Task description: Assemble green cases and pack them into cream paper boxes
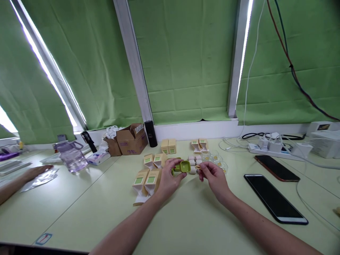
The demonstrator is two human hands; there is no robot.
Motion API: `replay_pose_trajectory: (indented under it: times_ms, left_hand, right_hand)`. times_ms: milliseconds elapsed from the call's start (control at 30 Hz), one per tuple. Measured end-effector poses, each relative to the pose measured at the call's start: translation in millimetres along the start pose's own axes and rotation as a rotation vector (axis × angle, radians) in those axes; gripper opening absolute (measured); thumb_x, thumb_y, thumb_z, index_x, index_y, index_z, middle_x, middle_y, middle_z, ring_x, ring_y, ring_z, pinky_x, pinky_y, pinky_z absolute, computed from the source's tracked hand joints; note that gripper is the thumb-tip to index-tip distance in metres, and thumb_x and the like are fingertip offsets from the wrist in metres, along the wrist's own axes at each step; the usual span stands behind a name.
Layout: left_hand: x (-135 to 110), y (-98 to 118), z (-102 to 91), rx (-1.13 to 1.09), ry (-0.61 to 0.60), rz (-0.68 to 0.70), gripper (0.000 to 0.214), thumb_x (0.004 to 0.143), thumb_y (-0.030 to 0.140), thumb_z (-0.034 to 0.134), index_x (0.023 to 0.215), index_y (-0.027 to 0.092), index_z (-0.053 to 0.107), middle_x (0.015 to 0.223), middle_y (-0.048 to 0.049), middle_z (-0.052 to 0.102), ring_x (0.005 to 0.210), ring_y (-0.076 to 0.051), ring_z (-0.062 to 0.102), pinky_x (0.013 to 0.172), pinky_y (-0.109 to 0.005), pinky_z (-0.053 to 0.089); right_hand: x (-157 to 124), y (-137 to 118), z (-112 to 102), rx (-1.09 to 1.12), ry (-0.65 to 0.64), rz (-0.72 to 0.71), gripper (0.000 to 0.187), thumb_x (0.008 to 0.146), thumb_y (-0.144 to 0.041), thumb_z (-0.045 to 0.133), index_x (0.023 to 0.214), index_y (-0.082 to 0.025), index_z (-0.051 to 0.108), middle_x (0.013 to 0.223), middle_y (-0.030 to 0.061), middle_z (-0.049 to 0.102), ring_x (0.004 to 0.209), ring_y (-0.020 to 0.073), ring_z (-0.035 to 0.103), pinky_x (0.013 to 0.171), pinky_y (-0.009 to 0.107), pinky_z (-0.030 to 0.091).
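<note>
My left hand (170,177) is closed around a small green plastic piece (185,166) with a square, hollow end turned to the right. In a pinch, the fingers of my right hand (213,176) hold a small yellowish loop (197,167) just right of it. Short white rolls (191,158) stand right behind the green piece, partly hidden by it and my fingers. Clear rounded plastic pieces with yellow centres (215,156) lie behind my right hand. Open kraft-paper boxes with green labels (151,180) stand close to the left of my left hand.
More small kraft boxes (168,146) stand farther back. A brown carton (132,139), a black cylinder (151,134) and a purple-tinted jug (70,156) are at left, near another person's hand (39,171). Two phones (275,198) and a cabled power strip (276,151) lie at right.
</note>
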State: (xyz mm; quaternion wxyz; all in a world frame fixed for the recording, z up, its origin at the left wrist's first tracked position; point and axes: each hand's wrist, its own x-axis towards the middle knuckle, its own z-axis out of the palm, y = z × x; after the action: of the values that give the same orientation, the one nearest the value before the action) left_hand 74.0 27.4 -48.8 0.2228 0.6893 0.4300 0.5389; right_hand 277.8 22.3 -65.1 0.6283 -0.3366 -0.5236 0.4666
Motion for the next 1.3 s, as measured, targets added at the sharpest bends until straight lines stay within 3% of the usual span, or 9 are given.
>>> replay_pose_trajectory:
  times_ms: [167, 300, 467, 900, 1100, 1300]
  left_hand:
    - [-1, 4, 1.2, -0.009, -0.042, -0.007, 0.044, 0.072, 0.009, 0.079, 0.113, 0.023, 0.074, 0.123, -0.0095, 0.064, 0.115, -0.025, 0.064, 0.103, -0.042, 0.053]
    - [-1, 4, 2.1, -0.001, -0.047, -0.002, 0.045, 0.071, 0.008, 0.080, 0.112, 0.023, 0.074, 0.123, -0.0091, 0.065, 0.114, -0.024, 0.064, 0.103, -0.042, 0.054]
    - [-1, 2, 2.7, 0.024, -0.057, 0.001, 0.048, 0.070, 0.006, 0.081, 0.114, 0.024, 0.074, 0.123, -0.0089, 0.065, 0.113, -0.025, 0.065, 0.101, -0.042, 0.054]
    - [-4, 2, 4.3, -0.002, -0.071, 0.027, 0.051, 0.072, 0.006, 0.079, 0.118, 0.025, 0.072, 0.124, -0.0084, 0.063, 0.116, -0.026, 0.064, 0.104, -0.043, 0.053]
    - [-7, 7, 4.8, -0.010, -0.081, 0.068, 0.049, 0.073, 0.008, 0.079, 0.119, 0.026, 0.071, 0.124, -0.0087, 0.062, 0.118, -0.027, 0.062, 0.104, -0.044, 0.053]
    - [-10, 13, 4.4, 0.036, -0.122, 0.156, 0.045, 0.076, 0.011, 0.080, 0.119, 0.026, 0.072, 0.120, -0.0097, 0.062, 0.122, -0.029, 0.060, 0.105, -0.045, 0.054]
  right_hand:
    - [7, 1, -4, 0.142, 0.076, 0.178, 0.058, 0.068, -0.070, 0.086, 0.071, -0.018, 0.061, 0.055, -0.0047, 0.054, 0.044, 0.0094, 0.048, 0.041, 0.023, 0.039]
    - [6, -2, -4, 0.183, 0.060, 0.192, 0.056, 0.066, -0.067, 0.088, 0.075, -0.017, 0.063, 0.058, -0.0033, 0.058, 0.046, 0.0106, 0.053, 0.043, 0.024, 0.044]
    - [3, -4, -2, 0.140, 0.037, 0.064, 0.050, 0.069, -0.058, 0.089, 0.090, -0.018, 0.069, 0.069, 0.0009, 0.068, 0.062, 0.0168, 0.065, 0.057, 0.030, 0.056]
    - [-6, -7, 2, -0.140, 0.005, -0.152, 0.028, 0.085, -0.045, 0.078, 0.097, -0.021, 0.072, 0.076, 0.0010, 0.067, 0.068, 0.0164, 0.062, 0.065, 0.030, 0.055]
    - [-9, -9, -2, -0.394, -0.022, -0.348, 0.016, 0.095, -0.034, 0.066, 0.102, -0.023, 0.074, 0.085, 0.0047, 0.073, 0.075, 0.0202, 0.068, 0.073, 0.034, 0.058]
    - [-11, -9, -2, -0.560, -0.054, -0.603, 0.018, 0.100, -0.024, 0.058, 0.112, -0.025, 0.071, 0.100, 0.0072, 0.076, 0.088, 0.0228, 0.072, 0.080, 0.037, 0.060]
